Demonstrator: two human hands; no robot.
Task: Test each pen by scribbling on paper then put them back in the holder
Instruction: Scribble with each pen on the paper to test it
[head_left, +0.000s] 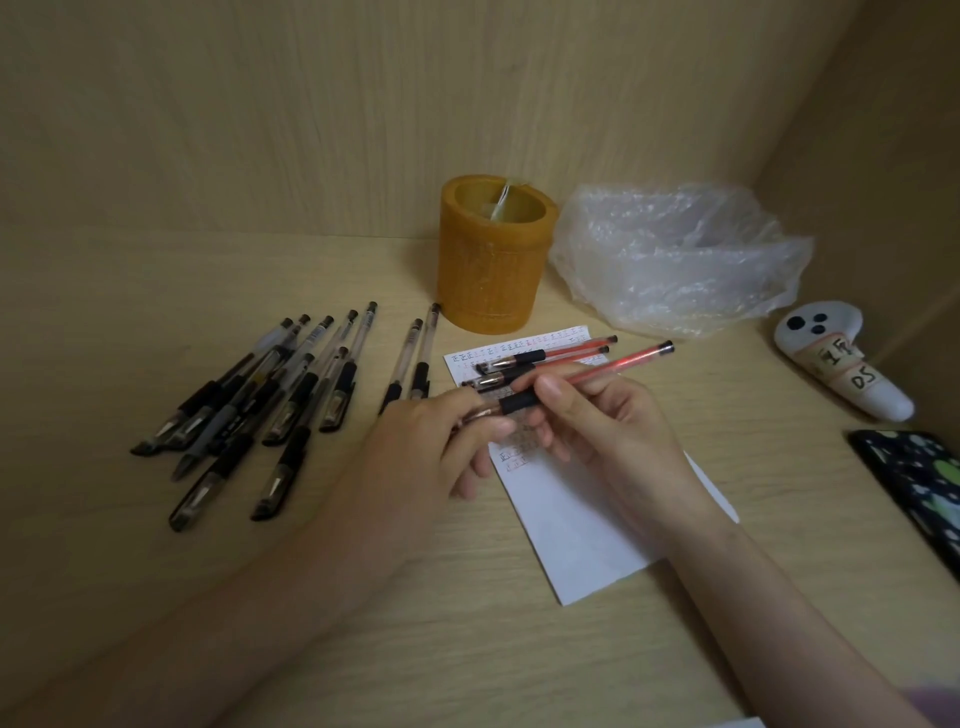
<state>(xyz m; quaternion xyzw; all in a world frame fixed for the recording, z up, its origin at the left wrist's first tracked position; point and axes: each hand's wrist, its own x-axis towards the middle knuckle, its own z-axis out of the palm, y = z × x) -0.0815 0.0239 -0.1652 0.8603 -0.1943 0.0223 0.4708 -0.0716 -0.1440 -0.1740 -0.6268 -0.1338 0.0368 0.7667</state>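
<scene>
White controller (844, 364), right of the pen holder (493, 254): handwritten tape label reads "DS"; the characters above it are illegible. Paper (571, 509) in front of the holder: rows of handwritten tally-like characters in red and black, too small to read.

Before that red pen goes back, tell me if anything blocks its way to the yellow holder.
Nothing visible does. The red pen, held by both hands, the left hand and the right hand, sits above the paper. Two other red pens lie flat between it and the holder, low enough to pass over. The holder's mouth is open.
</scene>
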